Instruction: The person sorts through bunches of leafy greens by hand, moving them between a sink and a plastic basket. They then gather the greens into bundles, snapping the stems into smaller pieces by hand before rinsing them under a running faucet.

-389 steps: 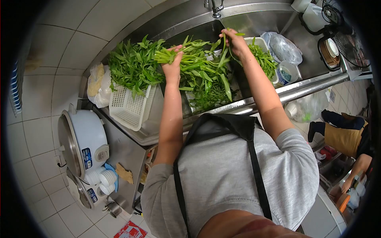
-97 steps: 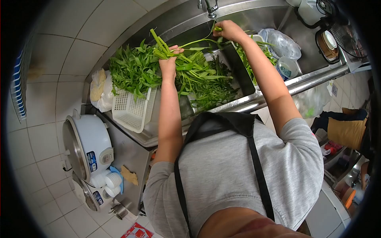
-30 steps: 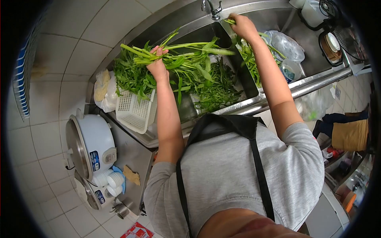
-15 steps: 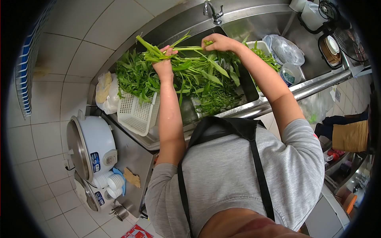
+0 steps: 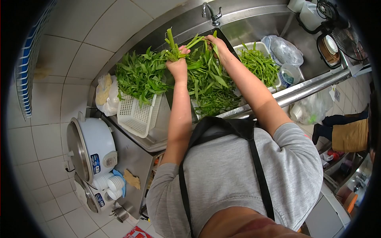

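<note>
Over the sink, my left hand (image 5: pixel 177 63) is wrapped round a bunch of thick green stems (image 5: pixel 171 41). My right hand (image 5: pixel 215 44) pinches a leafy green stalk (image 5: pixel 214 50) to the right of that bunch. Leafy greens (image 5: pixel 206 83) hang and lie below both hands in the dark sink basin. On the left, more leaves (image 5: pixel 141 75) are heaped over a white perforated basket (image 5: pixel 137 115). Cut green stems (image 5: pixel 258 63) fill a second white basket (image 5: pixel 241 48) to the right of my right arm.
A faucet (image 5: pixel 212 14) stands at the sink's back edge. Right of the stem basket are a clear plastic bag (image 5: pixel 282 50) and a tub (image 5: pixel 289 75). Rice cookers (image 5: pixel 95 142) stand at lower left. A person in a tan apron (image 5: pixel 349 135) is at far right.
My left hand has moved right with the bunch, whose stems now point more upward. My right hand has moved slightly right, nearer the faucet side. The stem basket shows more.
</note>
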The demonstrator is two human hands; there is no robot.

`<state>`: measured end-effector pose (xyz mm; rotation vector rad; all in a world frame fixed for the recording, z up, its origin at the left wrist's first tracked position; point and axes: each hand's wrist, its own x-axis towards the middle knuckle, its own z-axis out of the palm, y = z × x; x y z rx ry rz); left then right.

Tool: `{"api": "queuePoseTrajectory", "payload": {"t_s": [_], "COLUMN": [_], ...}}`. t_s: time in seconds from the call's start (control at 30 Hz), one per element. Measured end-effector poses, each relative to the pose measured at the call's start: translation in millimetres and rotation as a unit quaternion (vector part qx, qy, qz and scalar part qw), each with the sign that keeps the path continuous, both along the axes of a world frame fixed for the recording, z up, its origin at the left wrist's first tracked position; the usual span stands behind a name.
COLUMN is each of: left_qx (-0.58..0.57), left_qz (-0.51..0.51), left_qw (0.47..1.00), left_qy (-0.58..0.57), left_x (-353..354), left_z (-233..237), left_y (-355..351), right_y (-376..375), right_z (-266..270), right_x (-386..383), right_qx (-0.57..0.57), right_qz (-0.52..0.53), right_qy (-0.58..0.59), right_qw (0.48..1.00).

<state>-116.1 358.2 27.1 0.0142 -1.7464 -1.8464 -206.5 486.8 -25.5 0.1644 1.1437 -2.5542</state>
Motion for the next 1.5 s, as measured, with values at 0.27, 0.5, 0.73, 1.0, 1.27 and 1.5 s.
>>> {"api": "queuePoseTrajectory", "payload": {"t_s": [0.27, 0.5, 0.73, 1.0, 1.27, 1.5], "left_qx": [-0.025, 0.105, 0.209, 0.231, 0.252, 0.301], "left_qz": [0.096, 0.161, 0.136, 0.066, 0.056, 0.058], "left_qw": [0.995, 0.981, 0.968, 0.970, 0.966, 0.952], "left_qy": [0.029, 0.015, 0.034, 0.043, 0.012, -0.008], "left_x": [5, 18, 30, 18, -2, -6], "left_z": [5, 25, 27, 17, 4, -3], "left_y": [-29, -79, -93, -70, -46, -31], "right_y": [46, 148, 185, 96, -5, -16], "right_z": [-47, 4, 54, 98, 78, 59], "right_x": [-46, -59, -51, 7, 50, 34], "right_qx": [-0.048, 0.044, 0.352, 0.470, 0.519, 0.656], "right_qz": [-0.165, -0.157, -0.118, 0.136, 0.189, 0.163], "right_qy": [-0.123, 0.112, 0.350, 0.402, 0.568, 0.511], "right_qw": [0.977, 0.980, 0.860, 0.774, 0.610, 0.530]}}
